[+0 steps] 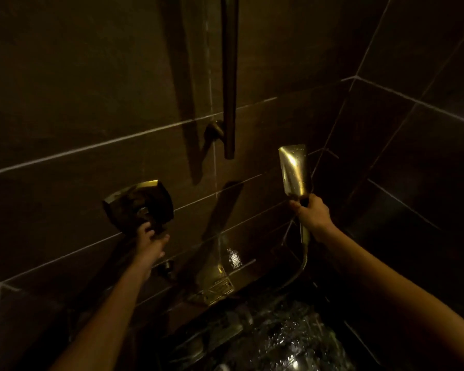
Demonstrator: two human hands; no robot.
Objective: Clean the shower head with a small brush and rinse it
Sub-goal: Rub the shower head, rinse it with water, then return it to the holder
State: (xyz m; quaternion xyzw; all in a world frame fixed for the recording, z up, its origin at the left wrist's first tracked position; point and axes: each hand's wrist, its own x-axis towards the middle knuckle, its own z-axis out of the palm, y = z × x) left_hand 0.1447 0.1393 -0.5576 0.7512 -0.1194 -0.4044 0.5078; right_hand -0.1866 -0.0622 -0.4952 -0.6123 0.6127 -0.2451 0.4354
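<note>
Nearest, right forearm (386, 298) over the wet floor (279, 341). Right hand (312, 214) clamped round the neck of the shower head (295, 170), held upright near the wall corner, hose (298, 271) trailing below. Left hand (152, 243) well apart, fingers curled on the tap handle (145, 211). Likely light, rigid, slippery when wet; best gripped at the neck. No brush in sight.

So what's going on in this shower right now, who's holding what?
A person is in a dark tiled shower. Their right hand grips the shower head by its handle, raised near the wall. Their left hand reaches to the wall control; its grip is too dark to read. The floor glistens wet. No brush is in view.
</note>
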